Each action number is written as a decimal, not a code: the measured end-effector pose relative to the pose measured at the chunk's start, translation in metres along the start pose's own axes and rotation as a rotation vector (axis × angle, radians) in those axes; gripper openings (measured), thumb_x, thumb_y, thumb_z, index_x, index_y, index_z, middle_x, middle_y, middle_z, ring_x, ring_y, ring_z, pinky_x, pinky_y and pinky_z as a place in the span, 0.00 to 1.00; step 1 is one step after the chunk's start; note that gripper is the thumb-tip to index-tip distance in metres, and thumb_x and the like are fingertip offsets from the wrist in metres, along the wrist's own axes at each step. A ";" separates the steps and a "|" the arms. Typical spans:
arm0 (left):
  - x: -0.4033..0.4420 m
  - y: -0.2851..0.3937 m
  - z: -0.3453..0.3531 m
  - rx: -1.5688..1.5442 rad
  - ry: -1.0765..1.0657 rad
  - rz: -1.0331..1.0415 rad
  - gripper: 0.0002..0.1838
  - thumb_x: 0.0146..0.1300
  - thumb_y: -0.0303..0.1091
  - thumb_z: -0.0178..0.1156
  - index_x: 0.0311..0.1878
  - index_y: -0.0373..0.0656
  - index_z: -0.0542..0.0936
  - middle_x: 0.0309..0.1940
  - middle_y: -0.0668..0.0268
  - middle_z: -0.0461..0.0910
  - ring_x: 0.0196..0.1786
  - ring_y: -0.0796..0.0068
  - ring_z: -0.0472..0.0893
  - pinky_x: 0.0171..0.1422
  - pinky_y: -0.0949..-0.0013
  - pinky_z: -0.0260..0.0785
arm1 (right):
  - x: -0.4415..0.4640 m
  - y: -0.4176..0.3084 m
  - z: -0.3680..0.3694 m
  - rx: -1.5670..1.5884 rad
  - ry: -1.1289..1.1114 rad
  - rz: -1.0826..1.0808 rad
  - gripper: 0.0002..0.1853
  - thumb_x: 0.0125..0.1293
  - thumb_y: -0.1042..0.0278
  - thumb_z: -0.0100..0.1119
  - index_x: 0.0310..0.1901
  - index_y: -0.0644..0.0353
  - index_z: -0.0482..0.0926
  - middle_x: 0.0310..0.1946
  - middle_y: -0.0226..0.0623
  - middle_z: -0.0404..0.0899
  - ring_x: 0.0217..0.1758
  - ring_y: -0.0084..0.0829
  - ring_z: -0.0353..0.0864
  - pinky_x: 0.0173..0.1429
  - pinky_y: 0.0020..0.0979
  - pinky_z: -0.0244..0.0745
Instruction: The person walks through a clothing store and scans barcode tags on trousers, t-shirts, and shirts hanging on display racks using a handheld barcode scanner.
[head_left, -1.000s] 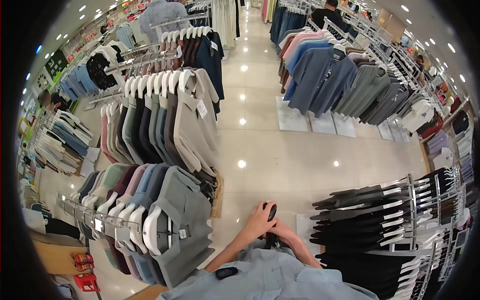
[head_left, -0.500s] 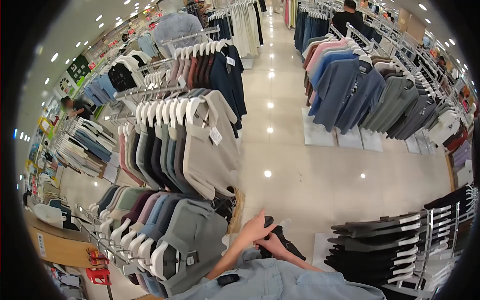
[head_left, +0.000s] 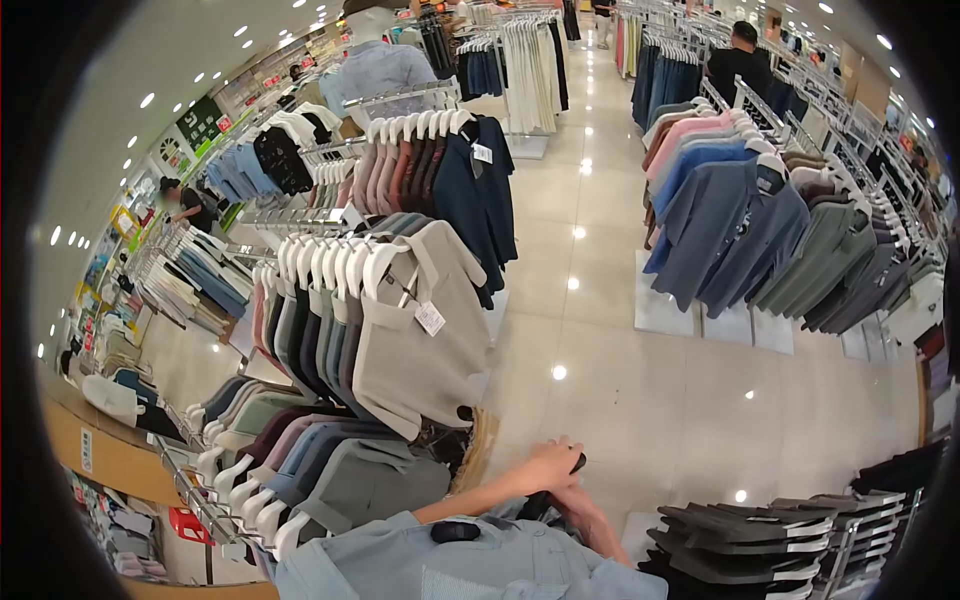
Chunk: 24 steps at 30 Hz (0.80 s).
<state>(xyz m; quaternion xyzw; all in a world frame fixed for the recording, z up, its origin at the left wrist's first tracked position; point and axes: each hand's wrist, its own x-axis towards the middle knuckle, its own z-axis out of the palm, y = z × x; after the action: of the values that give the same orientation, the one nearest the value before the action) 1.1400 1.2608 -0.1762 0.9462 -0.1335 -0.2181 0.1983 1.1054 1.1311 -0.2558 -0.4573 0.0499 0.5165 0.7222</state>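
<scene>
Compared with half a second ago, less of the dark object shows and the racks sit farther right in your view. Your left hand is curled round that object, its tip past your fingers, above the floor between the grey shirt and dark garments. Your right hand is just below; its grip is hidden.

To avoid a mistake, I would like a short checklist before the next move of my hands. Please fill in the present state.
1. Left hand free: not ok, it holds a black item.
2. Right hand holding firmly: cannot tell, partly hidden.
3. Hands close together: ok.
4. Black item fully visible: not ok, mostly covered.
5. Beige shirt hanging: ok.
6. Its tag readable: not ok, print too small.
</scene>
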 end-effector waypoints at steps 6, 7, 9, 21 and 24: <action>0.027 0.006 0.005 0.017 -0.018 0.075 0.29 0.54 0.42 0.65 0.58 0.39 0.72 0.47 0.44 0.75 0.46 0.43 0.81 0.47 0.50 0.77 | 0.003 0.003 -0.012 0.182 0.222 0.033 0.20 0.70 0.62 0.61 0.60 0.55 0.71 0.51 0.30 0.79 0.49 0.26 0.79 0.48 0.32 0.74; 0.032 0.007 0.004 0.015 -0.029 0.093 0.29 0.54 0.42 0.65 0.58 0.39 0.72 0.47 0.44 0.75 0.46 0.43 0.81 0.47 0.50 0.77 | 0.008 0.009 -0.019 0.195 0.198 0.028 0.19 0.71 0.61 0.60 0.60 0.57 0.71 0.52 0.33 0.78 0.51 0.27 0.78 0.50 0.35 0.74; 0.042 0.010 -0.002 0.012 -0.085 0.113 0.29 0.54 0.42 0.65 0.57 0.38 0.73 0.46 0.44 0.75 0.44 0.43 0.81 0.46 0.50 0.77 | 0.002 -0.004 -0.013 0.218 0.225 -0.015 0.19 0.71 0.61 0.59 0.60 0.57 0.71 0.52 0.34 0.78 0.52 0.28 0.78 0.51 0.36 0.74; 0.117 -0.015 -0.051 0.009 -0.182 0.312 0.27 0.55 0.43 0.66 0.54 0.39 0.74 0.46 0.47 0.75 0.46 0.46 0.81 0.46 0.49 0.77 | 0.038 -0.068 -0.011 0.359 0.436 -0.139 0.21 0.72 0.62 0.58 0.62 0.59 0.69 0.54 0.37 0.77 0.54 0.31 0.78 0.55 0.36 0.75; 0.131 -0.037 -0.074 -0.016 -0.145 0.296 0.26 0.54 0.43 0.66 0.54 0.40 0.74 0.46 0.48 0.75 0.46 0.47 0.81 0.45 0.50 0.77 | 0.063 -0.088 -0.009 0.274 0.465 -0.157 0.22 0.71 0.62 0.59 0.62 0.60 0.69 0.54 0.37 0.77 0.55 0.30 0.78 0.55 0.36 0.75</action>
<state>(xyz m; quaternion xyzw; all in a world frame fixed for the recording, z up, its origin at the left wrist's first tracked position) 1.2951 1.2724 -0.1778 0.8965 -0.2838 -0.2549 0.2255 1.2074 1.1645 -0.2414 -0.4642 0.2482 0.3285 0.7842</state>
